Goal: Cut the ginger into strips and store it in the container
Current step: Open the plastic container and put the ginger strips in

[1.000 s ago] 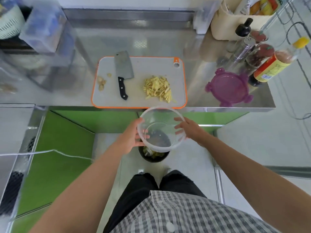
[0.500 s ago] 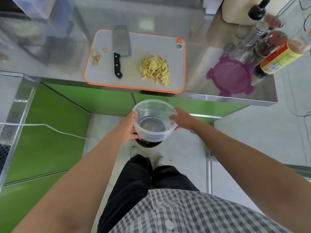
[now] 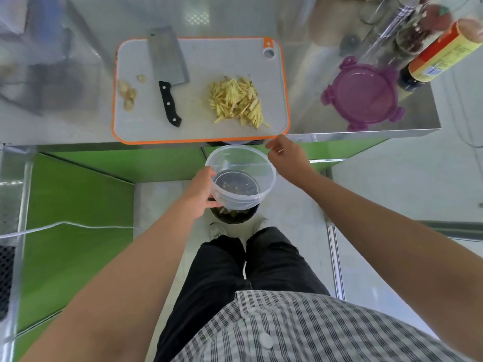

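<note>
A pile of yellow ginger strips (image 3: 236, 101) lies on the right half of the white, orange-rimmed cutting board (image 3: 224, 56). A cleaver (image 3: 167, 71) with a black handle rests on the board's left half, beside a few ginger scraps (image 3: 127, 93). My left hand (image 3: 200, 190) grips the left side of a clear round container (image 3: 241, 177), held below the counter's front edge. My right hand (image 3: 286, 159) is off the container, just right of its rim, fingers loosely curled and holding nothing. The purple lid (image 3: 363, 94) lies on the counter to the right.
A dark bin (image 3: 232, 216) with scraps stands on the floor under the container, by my feet. Bottles and spice jars (image 3: 428, 53) crowd the counter's back right. Green cabinet fronts (image 3: 78, 194) lie below the steel counter (image 3: 308, 61).
My right hand has let go of the container and lifted toward the counter edge. The container now rests in my left hand alone, closer under the board.
</note>
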